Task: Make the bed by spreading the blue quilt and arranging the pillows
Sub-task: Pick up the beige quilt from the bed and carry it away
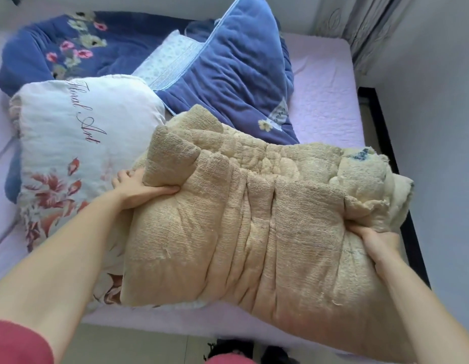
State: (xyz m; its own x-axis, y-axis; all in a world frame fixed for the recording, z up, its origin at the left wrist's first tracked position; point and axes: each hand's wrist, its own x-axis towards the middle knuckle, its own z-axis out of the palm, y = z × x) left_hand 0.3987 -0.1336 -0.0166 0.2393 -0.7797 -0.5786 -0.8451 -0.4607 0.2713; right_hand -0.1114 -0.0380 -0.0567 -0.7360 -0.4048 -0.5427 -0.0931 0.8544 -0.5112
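Note:
A large beige terry-covered pillow (267,227) is held over the near edge of the bed. My left hand (139,189) grips its left side and my right hand (377,245) grips its right end. To the left, partly under it, lies a white pillow (78,143) with red flowers and script lettering. The blue quilt (228,74) with flower prints lies bunched up across the far half of the bed, one fold showing a pale dotted lining (170,59).
The bed has a pale lilac sheet (325,101), bare on the right side. A dark bed frame edge (380,132) runs along the right, with a grey wall beyond. A curtain (359,22) hangs at the top right. Tiled floor and dark footwear (236,350) lie below.

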